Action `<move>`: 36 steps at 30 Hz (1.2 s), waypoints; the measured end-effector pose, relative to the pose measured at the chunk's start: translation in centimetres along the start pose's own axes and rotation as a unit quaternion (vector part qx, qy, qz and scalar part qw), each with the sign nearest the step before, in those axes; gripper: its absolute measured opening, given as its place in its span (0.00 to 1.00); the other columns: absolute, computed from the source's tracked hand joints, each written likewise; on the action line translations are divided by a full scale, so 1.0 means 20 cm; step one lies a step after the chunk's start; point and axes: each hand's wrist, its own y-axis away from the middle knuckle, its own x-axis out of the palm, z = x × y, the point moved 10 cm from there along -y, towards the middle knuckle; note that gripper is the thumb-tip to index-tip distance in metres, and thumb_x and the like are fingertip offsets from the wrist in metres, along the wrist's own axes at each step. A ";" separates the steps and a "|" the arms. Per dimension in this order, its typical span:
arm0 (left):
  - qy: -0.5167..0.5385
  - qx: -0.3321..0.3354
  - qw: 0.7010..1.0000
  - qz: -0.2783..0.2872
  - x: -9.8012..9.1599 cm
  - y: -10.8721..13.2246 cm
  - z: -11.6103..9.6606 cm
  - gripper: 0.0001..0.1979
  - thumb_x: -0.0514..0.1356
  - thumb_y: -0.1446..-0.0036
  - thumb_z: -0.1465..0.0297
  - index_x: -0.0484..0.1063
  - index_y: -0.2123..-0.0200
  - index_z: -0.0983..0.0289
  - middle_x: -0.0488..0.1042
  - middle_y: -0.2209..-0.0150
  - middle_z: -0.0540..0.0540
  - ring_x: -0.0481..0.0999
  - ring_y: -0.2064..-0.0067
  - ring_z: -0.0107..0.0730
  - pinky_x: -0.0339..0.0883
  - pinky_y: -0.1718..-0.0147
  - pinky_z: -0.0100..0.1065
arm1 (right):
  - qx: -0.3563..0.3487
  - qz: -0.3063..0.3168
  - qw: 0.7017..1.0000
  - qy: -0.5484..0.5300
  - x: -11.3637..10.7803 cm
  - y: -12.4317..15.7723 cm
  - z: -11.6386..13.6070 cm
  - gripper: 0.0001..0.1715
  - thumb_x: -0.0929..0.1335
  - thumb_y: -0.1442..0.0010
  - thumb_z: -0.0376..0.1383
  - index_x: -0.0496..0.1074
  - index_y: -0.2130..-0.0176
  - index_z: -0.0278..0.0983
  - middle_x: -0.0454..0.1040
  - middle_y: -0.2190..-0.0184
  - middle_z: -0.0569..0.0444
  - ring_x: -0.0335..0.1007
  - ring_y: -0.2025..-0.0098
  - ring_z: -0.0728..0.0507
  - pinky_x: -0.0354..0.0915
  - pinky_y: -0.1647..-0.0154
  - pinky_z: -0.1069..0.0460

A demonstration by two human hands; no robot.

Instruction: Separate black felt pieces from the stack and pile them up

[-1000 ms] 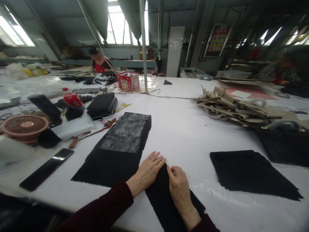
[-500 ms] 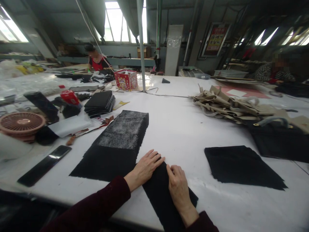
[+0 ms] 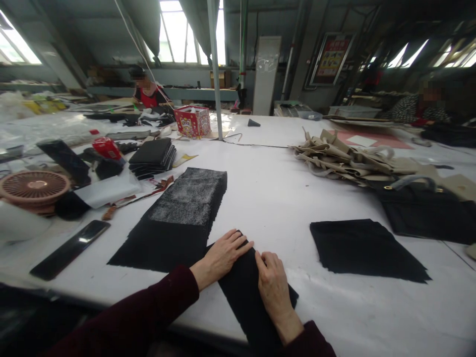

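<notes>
A folded piece of black fabric [image 3: 241, 292] lies aslant at the front of the table under both hands. My left hand [image 3: 225, 255] rests flat across its far end, fingers extended and close together. Along the right-hand folded edge, my right hand [image 3: 273, 280] has its fingers curled in and its thumb pressed to the cloth; its fingertips are partly hidden. Left of the hands lies a stack of black fabric pieces [image 3: 158, 245], with a speckled grey section [image 3: 186, 198] on its far part. Another flat pile of black fabric [image 3: 366, 250] sits to the right.
On the white table [image 3: 260, 188] are a phone [image 3: 70, 248], a pink fan [image 3: 35, 188], a small folded black stack [image 3: 152, 154], a red patterned box [image 3: 192, 121], beige pieces [image 3: 342, 158] and a black bag [image 3: 427, 213]. A pole [image 3: 214, 69] rises behind. Two people sit farther back.
The camera view has shifted slightly, so the table's things appear a little higher. Both hands stay on the folded black fabric in almost the same pose.
</notes>
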 end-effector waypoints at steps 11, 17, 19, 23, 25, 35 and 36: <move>-0.001 0.023 1.000 0.013 -0.02 -0.02 -0.06 0.23 0.52 0.36 0.73 0.59 0.38 0.67 0.69 0.47 0.59 0.64 0.43 0.39 0.49 0.37 0.41 | 0.006 0.006 1.000 0.001 -0.02 0.06 -0.03 0.20 0.61 0.36 0.22 0.68 0.46 0.31 0.66 0.63 0.47 0.61 0.59 0.39 0.62 0.58 0.45; 0.006 0.023 1.000 0.012 -0.03 -0.01 -0.07 0.26 0.54 0.37 0.74 0.57 0.36 0.58 0.67 0.44 0.57 0.63 0.41 0.40 0.47 0.37 0.43 | 0.006 0.018 1.000 0.001 -0.05 0.09 -0.04 0.19 0.60 0.35 0.23 0.68 0.46 0.30 0.66 0.63 0.47 0.61 0.59 0.39 0.62 0.58 0.46; 0.005 0.029 1.000 0.009 -0.05 -0.01 -0.08 0.26 0.53 0.37 0.74 0.57 0.36 0.58 0.66 0.44 0.56 0.63 0.41 0.40 0.46 0.36 0.44 | 0.009 0.021 1.000 -0.001 -0.05 0.10 -0.04 0.19 0.60 0.35 0.23 0.68 0.46 0.30 0.66 0.63 0.47 0.61 0.60 0.40 0.62 0.58 0.45; 0.001 0.053 0.999 0.007 -0.06 -0.03 -0.11 0.23 0.51 0.35 0.74 0.59 0.38 0.63 0.68 0.45 0.58 0.63 0.41 0.39 0.48 0.37 0.43 | 0.013 0.019 1.000 -0.002 -0.06 0.10 -0.04 0.18 0.61 0.35 0.24 0.69 0.47 0.30 0.66 0.63 0.48 0.60 0.60 0.40 0.62 0.59 0.46; 0.004 0.057 0.998 0.010 -0.05 -0.03 -0.13 0.23 0.52 0.36 0.74 0.59 0.38 0.65 0.69 0.47 0.59 0.64 0.43 0.39 0.50 0.38 0.42 | 0.014 0.014 1.000 0.001 -0.07 0.10 -0.05 0.18 0.61 0.36 0.24 0.69 0.48 0.31 0.66 0.63 0.48 0.61 0.60 0.40 0.62 0.59 0.46; 0.006 0.054 0.999 0.006 -0.05 -0.03 -0.18 0.24 0.54 0.37 0.73 0.59 0.37 0.61 0.67 0.45 0.58 0.62 0.40 0.40 0.47 0.36 0.44 | 0.012 0.016 1.000 -0.003 -0.10 0.15 -0.07 0.19 0.60 0.35 0.24 0.68 0.47 0.30 0.67 0.63 0.48 0.62 0.60 0.40 0.62 0.59 0.46; 0.008 0.058 0.998 0.004 -0.05 -0.04 -0.18 0.24 0.53 0.36 0.73 0.59 0.37 0.62 0.67 0.44 0.58 0.61 0.39 0.40 0.46 0.35 0.44 | 0.012 0.014 1.000 -0.005 -0.10 0.15 -0.07 0.19 0.60 0.35 0.24 0.68 0.46 0.30 0.67 0.63 0.47 0.61 0.60 0.40 0.62 0.59 0.46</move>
